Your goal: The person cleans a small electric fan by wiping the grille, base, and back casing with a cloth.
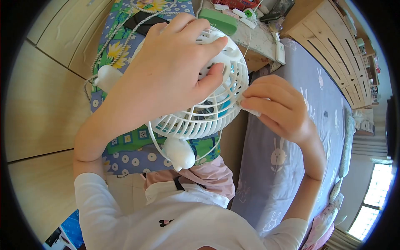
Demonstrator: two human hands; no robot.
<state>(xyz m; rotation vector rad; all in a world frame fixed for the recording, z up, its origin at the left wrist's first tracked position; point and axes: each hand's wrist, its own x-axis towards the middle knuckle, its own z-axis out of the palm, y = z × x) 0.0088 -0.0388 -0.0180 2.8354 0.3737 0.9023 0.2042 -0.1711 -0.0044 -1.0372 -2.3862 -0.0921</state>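
A small white electric fan (196,125) sits in front of me, the bars of its round grille toward me and some blue showing through them. My left hand (179,62) lies over its upper side, fingers curled round the housing. At the grille's right edge, my right hand (277,106) is closed in a pinch on a small white wipe (251,109), which touches or nearly touches the bars. A rounded white foot (179,154) of the fan points toward me, and another white rounded part (107,78) shows at the left.
Under the fan is a table with a flowered cloth (129,160). A dark phone (143,23), a braided cord (106,46) and a green digital clock (218,21) are behind it. To the right stands a bed with a grey rabbit-print sheet (287,166); wooden cabinets (46,112) are left.
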